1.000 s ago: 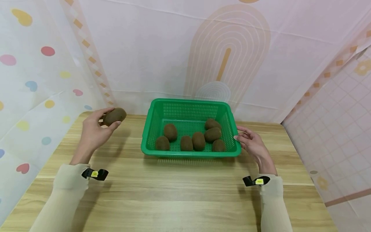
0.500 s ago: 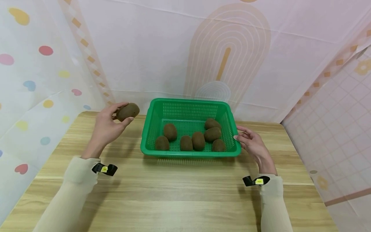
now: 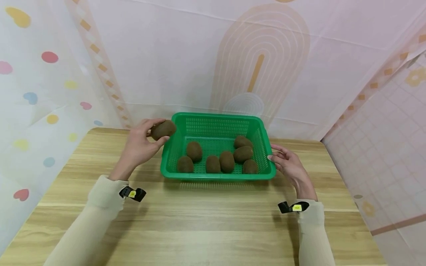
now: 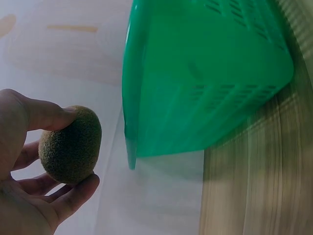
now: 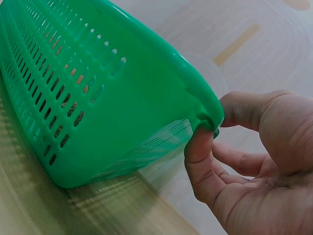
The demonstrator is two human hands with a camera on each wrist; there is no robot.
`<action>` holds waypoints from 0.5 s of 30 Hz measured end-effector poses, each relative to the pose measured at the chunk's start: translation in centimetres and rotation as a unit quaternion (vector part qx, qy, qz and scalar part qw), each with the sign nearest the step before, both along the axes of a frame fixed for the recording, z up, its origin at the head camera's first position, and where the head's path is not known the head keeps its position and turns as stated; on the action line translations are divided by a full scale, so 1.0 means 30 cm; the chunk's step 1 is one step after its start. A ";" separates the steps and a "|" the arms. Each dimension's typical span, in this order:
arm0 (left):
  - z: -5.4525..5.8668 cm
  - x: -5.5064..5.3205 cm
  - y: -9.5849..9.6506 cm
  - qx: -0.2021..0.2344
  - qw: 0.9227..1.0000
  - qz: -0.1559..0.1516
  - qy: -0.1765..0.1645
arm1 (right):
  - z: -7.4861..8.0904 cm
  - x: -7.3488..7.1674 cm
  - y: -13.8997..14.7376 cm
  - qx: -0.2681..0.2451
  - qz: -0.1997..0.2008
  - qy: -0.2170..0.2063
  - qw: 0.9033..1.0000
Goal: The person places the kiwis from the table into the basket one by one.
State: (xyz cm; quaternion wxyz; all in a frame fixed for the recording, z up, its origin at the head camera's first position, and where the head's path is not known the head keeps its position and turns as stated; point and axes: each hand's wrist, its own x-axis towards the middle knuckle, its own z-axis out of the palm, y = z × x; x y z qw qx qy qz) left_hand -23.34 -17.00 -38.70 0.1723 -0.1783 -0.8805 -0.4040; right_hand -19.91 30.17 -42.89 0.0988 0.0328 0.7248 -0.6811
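A brown fuzzy kiwi (image 3: 164,130) is held by my left hand (image 3: 141,144), pinched between thumb and fingertips. It hangs just above the left rim of a green plastic basket (image 3: 216,176). In the left wrist view the kiwi (image 4: 71,147) shows apart from the basket's wall (image 4: 195,83). My right hand (image 3: 290,166) grips the basket's right rim. The right wrist view has the thumb and a curled finger pinching that rim (image 5: 205,98). Inside the basket lie several kiwis, among them one at the left (image 3: 194,151) and one near the front middle (image 3: 227,162).
The basket stands on a wood-grain table (image 3: 199,221). A pale patterned cloth (image 3: 166,66) hangs behind the table's back edge, with more cloth at both sides. Each wrist wears a black strap with a small camera, such as the left one (image 3: 133,193).
My left hand has carried the kiwi to the right, from beyond the table's left part to the basket's left rim. The right hand and the basket have stayed in place.
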 end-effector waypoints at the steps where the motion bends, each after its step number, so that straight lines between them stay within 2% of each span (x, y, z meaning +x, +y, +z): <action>1: 0.001 0.001 0.007 0.001 1.000 -0.003 -0.003 | 0.000 -0.002 -0.001 0.000 0.000 0.000 1.000; 8: 0.003 0.009 0.043 -0.002 1.000 -0.024 -0.011 | -0.001 -0.007 -0.009 0.000 0.004 -0.001 1.000; 15: -0.001 0.002 0.044 -0.001 0.999 -0.032 -0.012 | 0.007 -0.001 -0.003 0.001 0.008 0.002 1.000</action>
